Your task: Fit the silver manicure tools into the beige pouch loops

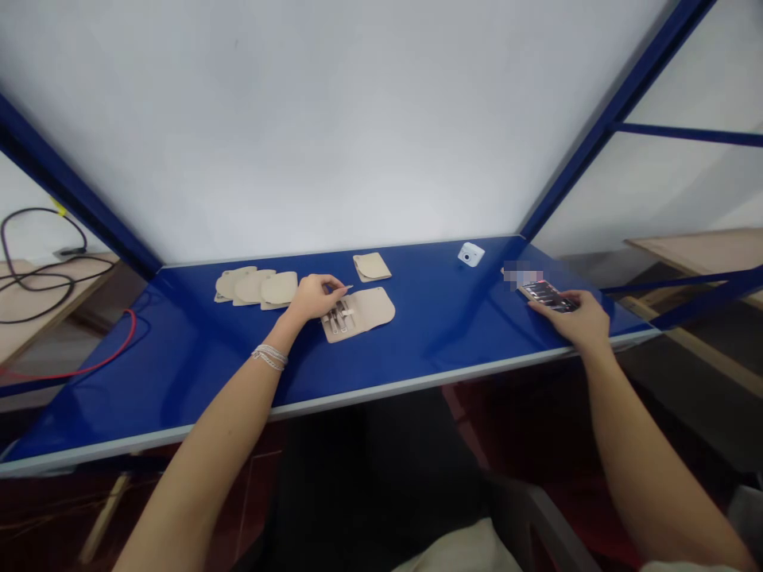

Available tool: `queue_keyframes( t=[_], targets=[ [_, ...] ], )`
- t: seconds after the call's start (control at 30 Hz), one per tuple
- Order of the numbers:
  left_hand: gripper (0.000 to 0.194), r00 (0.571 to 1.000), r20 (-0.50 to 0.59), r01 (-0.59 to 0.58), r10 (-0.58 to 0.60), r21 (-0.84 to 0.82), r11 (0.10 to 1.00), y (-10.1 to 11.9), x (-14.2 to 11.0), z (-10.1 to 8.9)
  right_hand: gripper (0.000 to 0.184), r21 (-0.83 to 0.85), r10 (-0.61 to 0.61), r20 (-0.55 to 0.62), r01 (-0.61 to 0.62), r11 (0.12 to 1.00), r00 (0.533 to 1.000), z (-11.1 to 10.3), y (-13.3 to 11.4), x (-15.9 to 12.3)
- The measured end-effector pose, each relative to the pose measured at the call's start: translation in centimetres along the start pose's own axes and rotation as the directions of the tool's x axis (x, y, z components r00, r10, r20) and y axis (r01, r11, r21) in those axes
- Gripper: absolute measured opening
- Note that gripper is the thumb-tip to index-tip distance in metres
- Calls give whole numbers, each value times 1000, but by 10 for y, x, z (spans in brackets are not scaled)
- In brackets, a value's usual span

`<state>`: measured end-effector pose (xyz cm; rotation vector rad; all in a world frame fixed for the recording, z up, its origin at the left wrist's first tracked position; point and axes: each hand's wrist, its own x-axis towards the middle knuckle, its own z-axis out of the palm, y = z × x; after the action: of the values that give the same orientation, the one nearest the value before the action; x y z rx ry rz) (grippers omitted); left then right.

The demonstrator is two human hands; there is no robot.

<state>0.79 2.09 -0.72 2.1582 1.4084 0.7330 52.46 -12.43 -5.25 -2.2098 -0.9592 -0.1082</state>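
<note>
An open beige manicure case (377, 308) lies on the blue table with several metal tools (341, 319) in its left half. Over its upper left edge, my left hand (319, 296) is closed in a pinch on a small metal manicure tool (348, 287); only its tip shows, so I cannot tell its exact kind. At the table's right end, my right hand (582, 319) grips a flat dark box (547, 295) between thumb and fingers. Pale tool shapes show on the box's face, and part of its far end is blurred out.
Several folded beige cases (278, 289) overlap in a row left of my left hand. Another folded case (371, 267) lies behind the open one. A small white device (470, 254) sits near the back. A red cable (122, 349) crosses the table's left edge; blue frame posts (572, 167) flank it.
</note>
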Motion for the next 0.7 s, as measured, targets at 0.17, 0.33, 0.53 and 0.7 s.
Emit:
queue_keyframes(
  t=[0.17, 0.33, 0.53, 0.7],
  targets=[
    [34, 1000, 2, 1, -1, -12, 1000, 1, 0, 0, 35, 554, 193, -175, -65, 830, 966, 5, 9, 8],
    [32, 1000, 5, 4, -4, -5, 1000, 1, 0, 0, 22, 675, 334, -195, -121, 728, 922, 2, 9, 14],
    [32, 1000, -10, -1, 1, -5, 1000, 3, 1, 0, 21, 691, 379, -181, -157, 705, 908, -2, 7, 14],
    [33, 1000, 7, 5, -5, -4, 1000, 3, 0, 0, 18, 648, 402, -201, -187, 738, 893, -3, 7, 15]
  ],
)
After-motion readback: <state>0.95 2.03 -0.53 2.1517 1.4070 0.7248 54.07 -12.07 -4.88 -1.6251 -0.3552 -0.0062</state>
